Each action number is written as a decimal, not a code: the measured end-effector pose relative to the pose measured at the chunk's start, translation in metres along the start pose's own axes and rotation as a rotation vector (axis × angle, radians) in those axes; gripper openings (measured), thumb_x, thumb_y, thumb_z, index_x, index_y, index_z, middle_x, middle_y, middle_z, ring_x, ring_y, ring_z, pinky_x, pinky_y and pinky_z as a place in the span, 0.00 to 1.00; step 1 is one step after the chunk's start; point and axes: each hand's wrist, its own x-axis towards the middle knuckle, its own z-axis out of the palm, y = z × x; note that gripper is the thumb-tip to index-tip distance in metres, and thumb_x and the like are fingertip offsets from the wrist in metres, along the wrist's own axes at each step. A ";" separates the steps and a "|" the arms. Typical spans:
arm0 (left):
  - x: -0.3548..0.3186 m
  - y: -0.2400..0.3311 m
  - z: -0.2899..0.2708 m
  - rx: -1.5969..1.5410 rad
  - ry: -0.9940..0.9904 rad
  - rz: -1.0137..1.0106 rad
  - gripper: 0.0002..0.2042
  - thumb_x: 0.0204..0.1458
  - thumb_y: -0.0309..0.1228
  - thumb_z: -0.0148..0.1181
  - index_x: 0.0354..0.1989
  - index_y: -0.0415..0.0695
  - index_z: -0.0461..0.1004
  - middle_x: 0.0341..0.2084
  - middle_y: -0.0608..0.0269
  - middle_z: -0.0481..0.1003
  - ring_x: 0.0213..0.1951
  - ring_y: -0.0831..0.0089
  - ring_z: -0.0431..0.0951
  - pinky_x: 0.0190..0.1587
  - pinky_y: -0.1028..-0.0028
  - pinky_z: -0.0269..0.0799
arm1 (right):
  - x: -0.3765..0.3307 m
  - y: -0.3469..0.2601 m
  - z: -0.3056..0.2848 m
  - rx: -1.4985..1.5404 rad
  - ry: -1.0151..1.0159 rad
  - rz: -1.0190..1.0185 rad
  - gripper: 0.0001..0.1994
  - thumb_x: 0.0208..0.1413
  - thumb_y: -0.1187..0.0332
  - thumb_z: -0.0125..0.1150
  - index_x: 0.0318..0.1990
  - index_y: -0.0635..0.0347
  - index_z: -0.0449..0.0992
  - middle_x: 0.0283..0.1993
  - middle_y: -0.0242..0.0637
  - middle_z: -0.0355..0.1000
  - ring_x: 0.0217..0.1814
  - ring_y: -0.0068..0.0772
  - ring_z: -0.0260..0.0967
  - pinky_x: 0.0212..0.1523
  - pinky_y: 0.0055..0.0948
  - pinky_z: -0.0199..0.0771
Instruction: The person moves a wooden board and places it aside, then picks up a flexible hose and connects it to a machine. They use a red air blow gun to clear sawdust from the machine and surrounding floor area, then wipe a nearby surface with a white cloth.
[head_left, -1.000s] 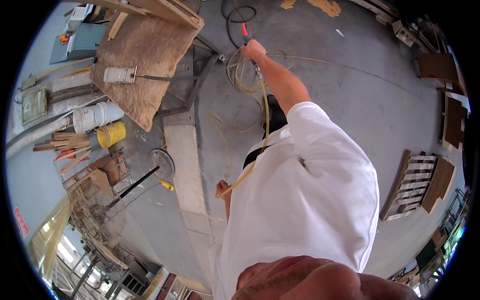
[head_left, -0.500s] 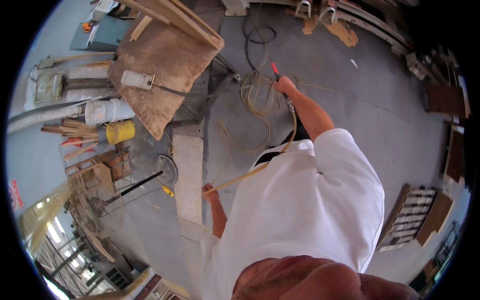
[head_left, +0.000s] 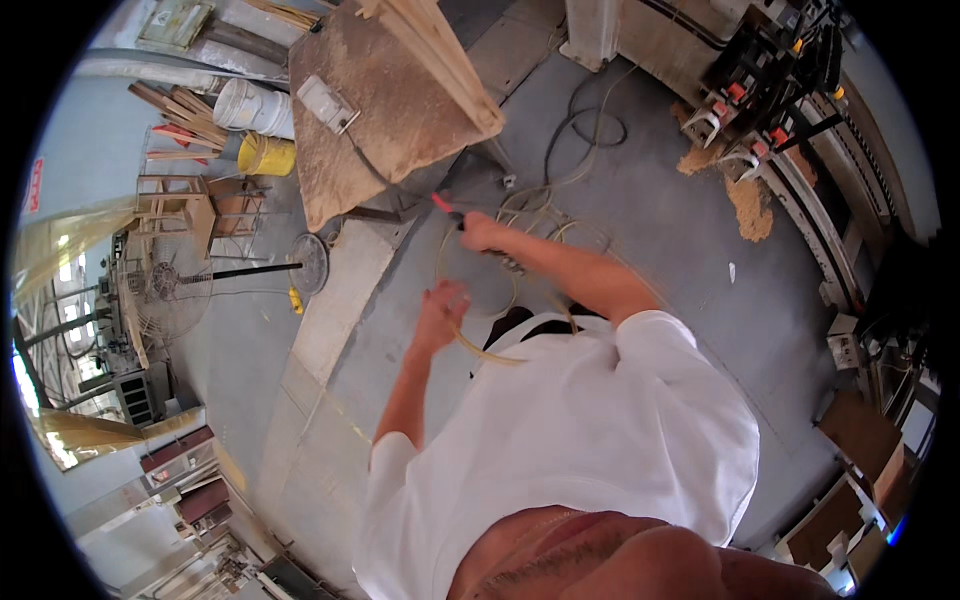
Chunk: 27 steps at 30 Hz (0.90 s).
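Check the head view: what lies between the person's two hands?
In the head view, between left hand and right hand, only yellowish cord loops over bare grey floor.

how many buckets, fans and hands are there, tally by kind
buckets: 2, a white bucket and a yellow bucket
fans: 1, a standing fan lying near the wall
hands: 2, the left hand on the loop of pale cord, the right hand gripping a red-handled tool
total: 5

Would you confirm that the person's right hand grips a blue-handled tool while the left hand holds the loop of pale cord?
Not quite: in the head view the tool in the right hand has red handles, not blue. The left hand does hold the pale cord.
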 end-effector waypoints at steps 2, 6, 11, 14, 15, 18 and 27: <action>0.031 0.046 -0.004 -0.180 -0.246 -0.131 0.19 0.48 0.26 0.57 0.51 0.44 0.69 0.38 0.53 0.76 0.45 0.57 0.75 0.52 0.67 0.63 | 0.009 -0.026 -0.020 0.148 -0.018 0.098 0.13 0.44 0.69 0.55 0.31 0.76 0.71 0.27 0.55 0.72 0.20 0.44 0.73 0.26 0.39 0.74; 0.023 0.029 0.000 -0.273 -0.474 -0.533 0.24 0.43 0.24 0.58 0.53 0.45 0.68 0.47 0.52 0.72 0.55 0.58 0.68 0.59 0.68 0.57 | 0.018 -0.076 -0.053 -0.168 0.021 -0.140 0.12 0.44 0.71 0.56 0.33 0.73 0.74 0.37 0.55 0.73 0.37 0.47 0.74 0.38 0.39 0.74; 0.007 -0.078 -0.038 0.245 -0.363 -0.434 0.28 0.36 0.21 0.57 0.53 0.43 0.68 0.54 0.48 0.65 0.56 0.57 0.66 0.58 0.69 0.62 | 0.053 -0.109 -0.086 -0.227 0.202 -0.234 0.18 0.42 0.71 0.59 0.43 0.69 0.70 0.46 0.54 0.70 0.51 0.51 0.68 0.49 0.40 0.70; 0.078 -0.067 -0.059 -0.638 0.035 -0.531 0.27 0.47 0.25 0.57 0.58 0.39 0.61 0.54 0.53 0.66 0.56 0.64 0.66 0.58 0.70 0.61 | 0.072 -0.142 -0.101 -0.101 0.271 -0.160 0.22 0.42 0.72 0.59 0.47 0.68 0.65 0.47 0.55 0.69 0.52 0.53 0.67 0.51 0.41 0.69; 0.114 -0.034 -0.061 -0.974 0.160 -0.621 0.26 0.52 0.27 0.56 0.60 0.37 0.58 0.52 0.55 0.68 0.55 0.67 0.67 0.57 0.69 0.62 | 0.083 -0.154 -0.103 -0.031 0.286 -0.165 0.22 0.42 0.72 0.59 0.47 0.68 0.65 0.47 0.56 0.69 0.52 0.54 0.67 0.51 0.41 0.69; 0.199 0.013 -0.046 -1.455 0.154 -0.572 0.22 0.55 0.30 0.54 0.57 0.39 0.61 0.45 0.60 0.72 0.46 0.70 0.72 0.48 0.71 0.67 | 0.125 -0.176 -0.103 0.172 0.353 -0.113 0.24 0.41 0.71 0.60 0.47 0.69 0.62 0.46 0.57 0.68 0.52 0.55 0.67 0.50 0.43 0.69; 0.255 -0.058 -0.014 -0.798 0.443 -0.617 0.09 0.52 0.29 0.55 0.40 0.40 0.69 0.26 0.64 0.73 0.24 0.81 0.68 0.24 0.78 0.62 | 0.129 -0.069 -0.168 -0.025 0.049 -0.253 0.26 0.45 0.46 0.60 0.30 0.67 0.73 0.33 0.55 0.72 0.40 0.52 0.71 0.41 0.42 0.70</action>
